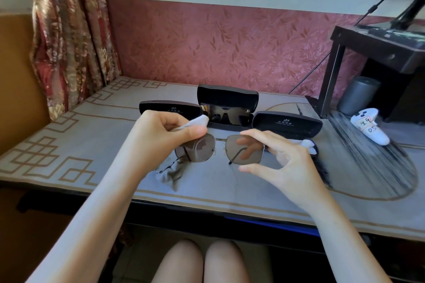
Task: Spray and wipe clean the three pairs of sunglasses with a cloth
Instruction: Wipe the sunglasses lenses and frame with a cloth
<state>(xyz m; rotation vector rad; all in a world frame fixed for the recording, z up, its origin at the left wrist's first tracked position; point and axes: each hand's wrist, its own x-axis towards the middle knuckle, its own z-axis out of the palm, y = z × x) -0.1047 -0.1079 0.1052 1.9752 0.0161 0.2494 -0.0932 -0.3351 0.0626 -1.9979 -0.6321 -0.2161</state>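
I hold a thin metal-framed pair of sunglasses (220,148) with brown lenses above the table. My left hand (165,131) pinches a grey cloth (171,173) around the left lens; the cloth hangs down below. My right hand (276,158) pinches the frame's right edge. Behind them, an open black case (227,99) holds a dark pair of sunglasses (226,115). A closed black case (170,109) lies at the left, another (287,125) at the right. No third pair shows.
A white spray bottle (370,126) with a handwritten label lies on the table (92,135) at the right. Something white (308,146) peeks out behind my right hand. A dark stand (377,53) with a monitor and a grey cup (356,95) fill the far right corner. A curtain hangs at the left.
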